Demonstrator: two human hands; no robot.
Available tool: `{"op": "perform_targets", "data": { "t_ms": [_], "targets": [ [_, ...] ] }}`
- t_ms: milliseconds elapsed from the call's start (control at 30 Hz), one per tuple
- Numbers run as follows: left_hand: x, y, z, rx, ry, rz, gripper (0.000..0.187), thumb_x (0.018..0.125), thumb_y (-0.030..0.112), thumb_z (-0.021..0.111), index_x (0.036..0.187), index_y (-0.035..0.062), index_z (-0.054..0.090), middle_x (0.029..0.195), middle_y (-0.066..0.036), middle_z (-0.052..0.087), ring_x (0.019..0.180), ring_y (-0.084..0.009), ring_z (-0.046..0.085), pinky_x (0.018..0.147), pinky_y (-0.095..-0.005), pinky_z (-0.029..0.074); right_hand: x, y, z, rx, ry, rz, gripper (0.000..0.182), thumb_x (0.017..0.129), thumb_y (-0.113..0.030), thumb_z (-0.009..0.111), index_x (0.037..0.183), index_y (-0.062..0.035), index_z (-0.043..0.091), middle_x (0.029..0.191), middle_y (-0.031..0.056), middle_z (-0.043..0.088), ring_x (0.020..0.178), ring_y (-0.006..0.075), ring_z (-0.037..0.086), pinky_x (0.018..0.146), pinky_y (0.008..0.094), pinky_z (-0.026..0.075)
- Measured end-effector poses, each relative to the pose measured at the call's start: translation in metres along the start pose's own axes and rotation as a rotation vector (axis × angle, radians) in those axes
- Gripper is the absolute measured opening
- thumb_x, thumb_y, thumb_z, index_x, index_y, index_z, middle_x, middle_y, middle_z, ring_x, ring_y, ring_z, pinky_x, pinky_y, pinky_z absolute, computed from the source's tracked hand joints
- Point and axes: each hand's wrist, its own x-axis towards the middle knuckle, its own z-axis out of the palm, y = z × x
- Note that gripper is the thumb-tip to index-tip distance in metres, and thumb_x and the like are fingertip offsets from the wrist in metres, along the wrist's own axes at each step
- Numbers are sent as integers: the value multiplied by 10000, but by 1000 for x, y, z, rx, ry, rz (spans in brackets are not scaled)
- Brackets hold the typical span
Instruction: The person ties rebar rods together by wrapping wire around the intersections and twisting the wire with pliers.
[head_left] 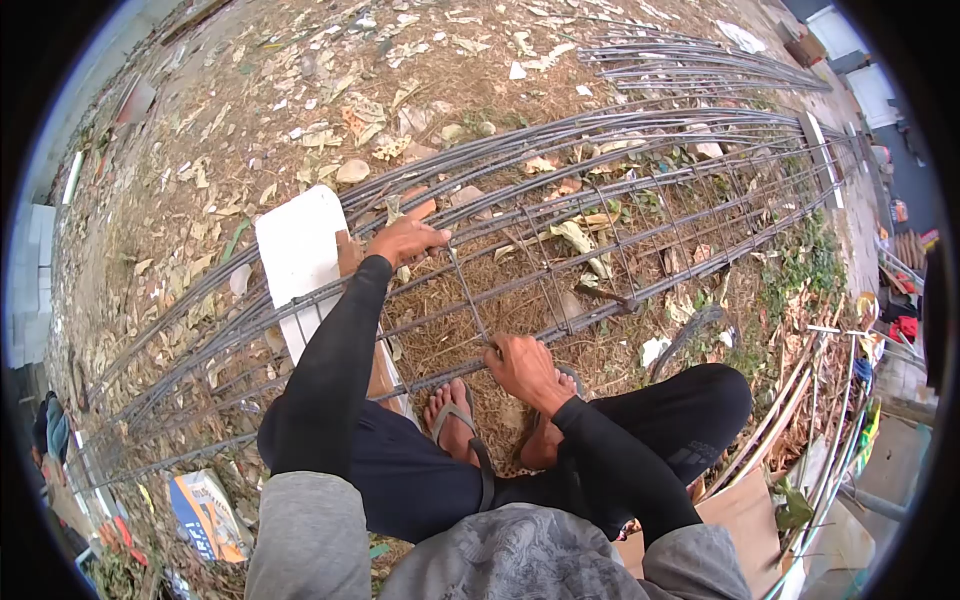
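Rebar cage (pixel 560 200) is laid long on the leafy ground (pixel 250 110). 1 top bar is gripped by the left hand (pixel 405 240), curled shut. A stirrup (pixel 468 295) is pinched by the right hand (pixel 520 365). It should be held straight and tight.

A cage of dull grey ribbed steel rods (pixel 560 215) lies on rough, dry ground littered with papery brown leaves (pixel 300 90). A smooth matt white board (pixel 298 250) sits beneath it. The left hand (pixel 405 240) and right hand (pixel 520 365) emerge from matt black stretch-cloth sleeves (pixel 335 360); rubbery grey sandals (pixel 465 430) cover the feet
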Motion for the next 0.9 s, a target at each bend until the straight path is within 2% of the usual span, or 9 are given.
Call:
{"op": "perform_targets", "data": {
  "t_ms": [133, 233, 333, 433, 567, 667, 767, 833, 900],
  "targets": [
    [15, -15, 1, 8, 10, 51, 455, 898, 483, 752, 987, 37, 755, 785, -1, 686, 598, -75, 557, 499, -280, 406, 1, 5, 5, 2, 56, -46, 222, 906, -258, 631, 952, -52, 699, 820, 221, 700, 764, 449, 672, 688, 537, 524],
    [7, -6, 1, -65, -32, 34, 451, 929, 479, 721, 1016, 38, 757, 805, -9, 688, 579, -83, 552, 486, -283, 392, -9, 6, -41, 139, 283, -50, 218, 906, -255, 680, 931, -39, 691, 835, 216, 687, 765, 435, 660, 664, 495, 510],
    [10, -4, 2, -57, -33, 27, 451, 945, 477, 700, 1038, 39, 761, 818, -28, 698, 610, -97, 583, 506, -295, 421, -20, 53, -106, 194, 739, 278, 355, 878, -326, 757, 1007, -4, 685, 808, 149, 662, 733, 287, 646, 643, 407, 487],
    [18, -14, 5, 17, 31, 81, 454, 943, 457, 702, 1094, 32, 756, 878, -62, 726, 721, -142, 655, 621, -313, 497, -31, 125, -113, 314, 911, 566, 498, 857, -382, 786, 1129, 20, 675, 776, 79, 628, 709, 186, 601, 628, 365, 471],
    [17, -23, 16, 166, 361, 248, 487, 888, 394, 743, 1155, -13, 725, 1127, -177, 742, 988, -238, 729, 886, -342, 545, -20, 166, -73, 334, 752, 445, 487, 842, -373, 799, 1115, 16, 697, 860, 114, 645, 785, 247, 619, 723, 387, 490],
    [-38, 20, 28, -225, 557, 330, 499, 910, 346, 721, 1246, -18, 668, 1134, -147, 728, 978, -199, 697, 853, -306, 527, -23, 175, -60, 145, 892, 350, 452, 822, -353, 814, 1071, 13, 718, 975, 156, 670, 931, 317, 632, 848, 416, 482],
    [-98, 40, 71, -557, 694, 354, 449, 928, 299, 704, 1230, -27, 640, 975, -87, 696, 849, -152, 642, 756, -304, 511, -24, 167, -64, 31, 920, 242, 358, 881, -287, 776, 1015, 31, 683, 977, 185, 664, 923, 319, 637, 831, 435, 474],
    [-117, 25, 125, -697, 649, 290, 375, 940, 271, 691, 1144, -38, 631, 828, -37, 603, 782, -131, 568, 691, -305, 481, -19, 161, -65, 3, 971, 282, 312, 919, -247, 738, 996, 41, 646, 955, 194, 657, 924, 319, 634, 840, 444, 471],
    [-126, -3, 185, -722, 602, 147, 420, 915, 277, 711, 1163, -43, 596, 879, -58, 614, 796, -163, 593, 718, -330, 489, -18, 138, -75, 145, 1040, 271, 318, 980, -260, 685, 1000, 41, 585, 908, 177, 669, 803, 310, 655, 759, 421, 493]
  ]
}}
